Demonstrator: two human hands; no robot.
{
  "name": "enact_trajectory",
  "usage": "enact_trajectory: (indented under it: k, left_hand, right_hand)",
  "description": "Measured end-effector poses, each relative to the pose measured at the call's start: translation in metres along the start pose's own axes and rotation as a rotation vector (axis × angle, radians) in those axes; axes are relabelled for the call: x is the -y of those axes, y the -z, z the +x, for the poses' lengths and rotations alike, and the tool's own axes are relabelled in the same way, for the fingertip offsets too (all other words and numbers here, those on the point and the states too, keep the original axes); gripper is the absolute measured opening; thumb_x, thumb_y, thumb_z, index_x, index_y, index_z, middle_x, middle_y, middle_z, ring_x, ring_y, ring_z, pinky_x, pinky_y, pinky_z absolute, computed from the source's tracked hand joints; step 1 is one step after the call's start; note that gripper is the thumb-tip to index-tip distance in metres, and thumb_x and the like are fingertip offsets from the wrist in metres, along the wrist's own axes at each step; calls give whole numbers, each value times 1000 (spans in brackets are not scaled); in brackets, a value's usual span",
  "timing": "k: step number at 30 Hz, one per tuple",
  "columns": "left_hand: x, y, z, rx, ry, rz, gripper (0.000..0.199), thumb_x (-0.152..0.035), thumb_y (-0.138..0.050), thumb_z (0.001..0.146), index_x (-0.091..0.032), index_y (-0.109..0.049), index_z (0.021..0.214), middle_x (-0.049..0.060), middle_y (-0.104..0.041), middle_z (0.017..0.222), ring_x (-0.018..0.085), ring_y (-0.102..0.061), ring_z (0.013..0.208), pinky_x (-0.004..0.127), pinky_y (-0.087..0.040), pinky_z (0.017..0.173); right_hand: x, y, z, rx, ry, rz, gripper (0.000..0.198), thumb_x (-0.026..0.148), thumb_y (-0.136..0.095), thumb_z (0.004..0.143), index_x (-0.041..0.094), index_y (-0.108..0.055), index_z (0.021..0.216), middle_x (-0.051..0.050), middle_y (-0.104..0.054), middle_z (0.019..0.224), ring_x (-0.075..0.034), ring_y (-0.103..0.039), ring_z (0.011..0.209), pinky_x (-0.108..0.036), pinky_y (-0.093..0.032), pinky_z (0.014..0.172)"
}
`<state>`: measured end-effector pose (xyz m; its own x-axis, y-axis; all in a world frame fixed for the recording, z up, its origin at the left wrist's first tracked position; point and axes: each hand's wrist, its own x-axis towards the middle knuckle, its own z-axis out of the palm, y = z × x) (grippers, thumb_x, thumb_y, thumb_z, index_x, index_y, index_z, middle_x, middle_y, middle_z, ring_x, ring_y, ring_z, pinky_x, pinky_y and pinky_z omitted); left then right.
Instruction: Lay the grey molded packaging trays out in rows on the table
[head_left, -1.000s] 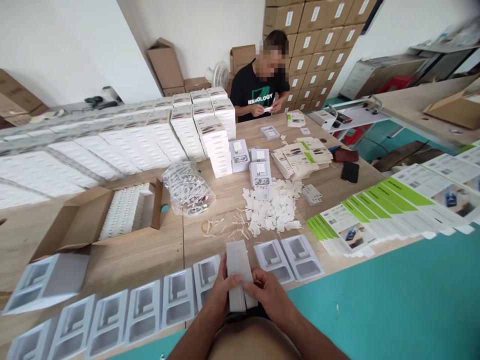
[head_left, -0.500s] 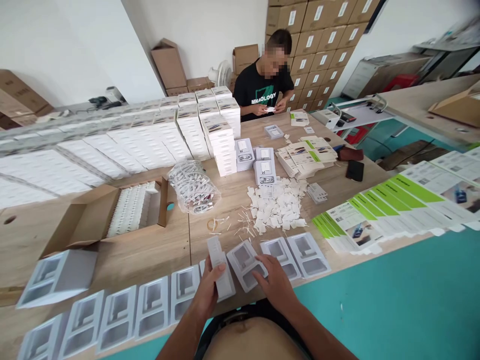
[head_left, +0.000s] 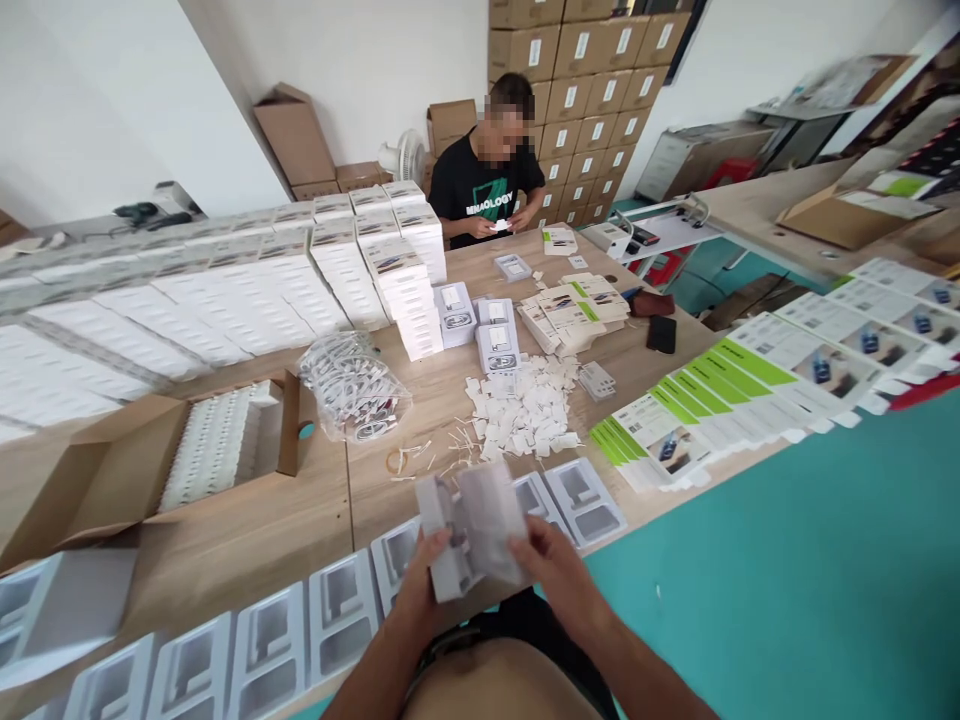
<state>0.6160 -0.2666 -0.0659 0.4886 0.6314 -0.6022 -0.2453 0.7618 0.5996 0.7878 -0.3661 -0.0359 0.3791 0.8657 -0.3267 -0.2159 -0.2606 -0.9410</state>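
Observation:
In front of my body, my left hand (head_left: 424,578) is closed round the edge of a white plastic insert tray (head_left: 448,572), held up on its side. My right hand (head_left: 559,568) pinches the right edge of a second plastic insert tray (head_left: 493,515), smeared by motion and tilted close against the first. The fingertips behind both trays are hidden. Along the front table edge lies a row of similar two-compartment trays (head_left: 341,605), which goes on to the right of my hands with another tray (head_left: 589,500).
Beyond my hands lies a heap of small white pieces (head_left: 525,410). A bag of cables (head_left: 352,385) and a carton of white adapters (head_left: 217,445) are to the left. Printed green-and-white boxes (head_left: 675,430) line the right edge. A co-worker (head_left: 480,190) sits across, behind stacked white boxes (head_left: 409,300).
My right hand has lifted a tray from the table and brought it against the one in my left hand. The camera view has swung rightward.

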Motion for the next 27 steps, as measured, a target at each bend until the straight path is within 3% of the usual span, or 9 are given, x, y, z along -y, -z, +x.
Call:
enact_trajectory:
  k: [3, 5, 7, 9, 12, 15, 19, 24, 27]
  left_hand:
    - [-6, 12, 2, -59, 34, -19, 34, -38, -68, 77, -12, -66, 99, 8, -72, 85, 21, -67, 72, 32, -55, 65]
    - [-9, 18, 2, -43, 56, -50, 34, -38, -66, 79, -11, -67, 100, 9, -73, 89, 24, -69, 80, 34, -56, 71]
    - [-12, 19, 1, -42, 68, -92, 34, -37, -66, 79, -11, -68, 100, 10, -74, 91, 26, -69, 86, 36, -57, 76]
    - [-15, 18, -1, -48, 70, -128, 34, -36, -68, 78, -11, -69, 100, 11, -74, 91, 29, -69, 90, 39, -57, 80]
    - [-21, 19, -7, -58, 101, -158, 35, -36, -68, 78, -12, -69, 104, 11, -75, 94, 32, -68, 96, 42, -56, 83]
    - [-27, 29, -14, -95, 111, -185, 38, -34, -67, 77, -14, -68, 109, 10, -75, 97, 33, -67, 99, 43, -56, 85]
    - [-30, 49, -21, -150, 12, -227, 44, -32, -66, 78, -15, -62, 118, 10, -74, 101, 32, -67, 100, 43, -56, 84]
    - [-13, 56, -31, -244, -59, -195, 41, -37, -67, 80, -16, -62, 115, 10, -74, 99, 27, -69, 91, 36, -55, 76]
    - [5, 46, -39, -319, -132, -177, 41, -47, -67, 79, -14, -66, 104, 9, -73, 90, 23, -68, 81, 32, -53, 71]
  right_hand:
    - [2, 89, -4, -376, 46, -471, 33, 50, -54, 86, 19, -59, 94, -4, -65, 80, -20, -59, 72, -28, -44, 62]
    - [-8, 148, -5, -554, 67, -775, 35, 49, -52, 85, 20, -57, 104, -8, -67, 85, -23, -61, 73, -29, -44, 60]
    - [-28, 193, -1, -550, 80, -980, 36, 46, -46, 85, 20, -56, 108, -10, -68, 92, -25, -63, 74, -32, -46, 60]
    - [-51, 218, 6, -492, 92, -1039, 39, 46, -45, 85, 20, -56, 111, -12, -69, 97, -27, -65, 81, -35, -50, 66]
    - [-76, 225, 17, -471, 88, -938, 48, 49, -46, 84, 20, -54, 122, -12, -68, 110, -28, -67, 91, -35, -53, 71]
    - [-85, 220, 26, -449, 53, -642, 57, 53, -49, 85, 21, -49, 132, -11, -67, 116, -25, -68, 93, -29, -54, 71]
    - [-97, 221, 44, -386, -23, -412, 59, 57, -50, 81, 17, -57, 125, -12, -68, 115, -27, -65, 100, -32, -54, 80]
    - [-129, 233, 62, -410, -87, -673, 64, 59, -43, 74, 16, -65, 116, -15, -66, 120, -34, -61, 111, -45, -51, 91]
    - [-139, 237, 61, -356, 86, -841, 69, 59, -44, 70, 20, -61, 124, -17, -66, 116, -39, -59, 112, -55, -49, 92]
